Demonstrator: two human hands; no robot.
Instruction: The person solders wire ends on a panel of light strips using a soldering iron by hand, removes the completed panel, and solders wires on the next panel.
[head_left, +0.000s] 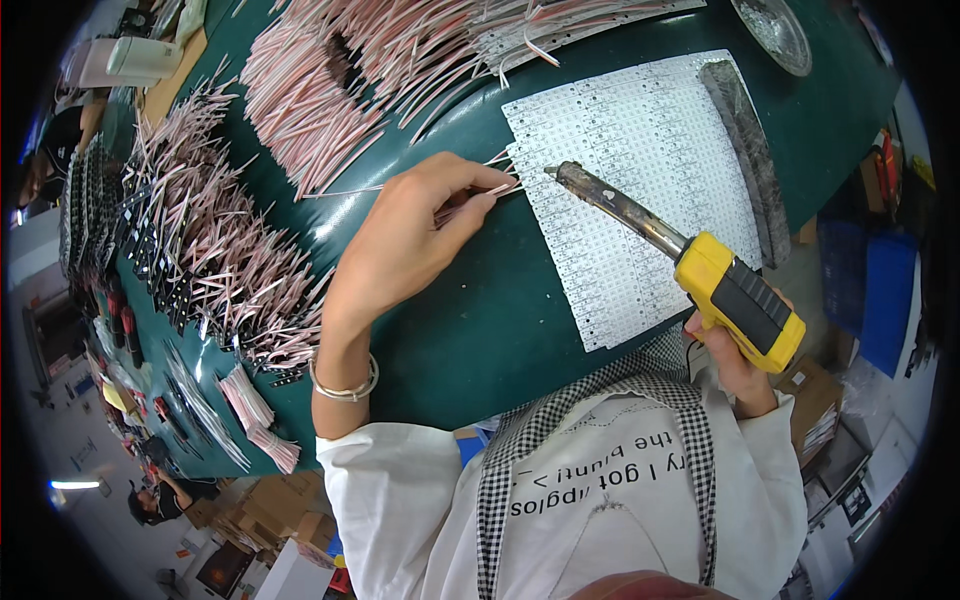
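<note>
My left hand (pixel 410 235) pinches thin pink-and-white wires (pixel 506 186) between thumb and fingertips, with their ends at the left edge of a white circuit board panel (pixel 640 150). More wire runs out behind the hand to the left. My right hand (pixel 735 360) is wrapped round the handle of a yellow and black soldering gun (pixel 735 295). Its dark metal tip lies over the left part of the panel, a little right of the pinched wires; I cannot tell whether it touches. The panel is covered in rows of small pads and marks.
Large heaps of pink-and-white wires (pixel 300 100) cover the green table (pixel 450 350) at the back and left. Wired black strips (pixel 170 260) pile up at far left. A dark bar (pixel 745 150) lies on the panel's right side. A round dish (pixel 775 35) stands at the back right.
</note>
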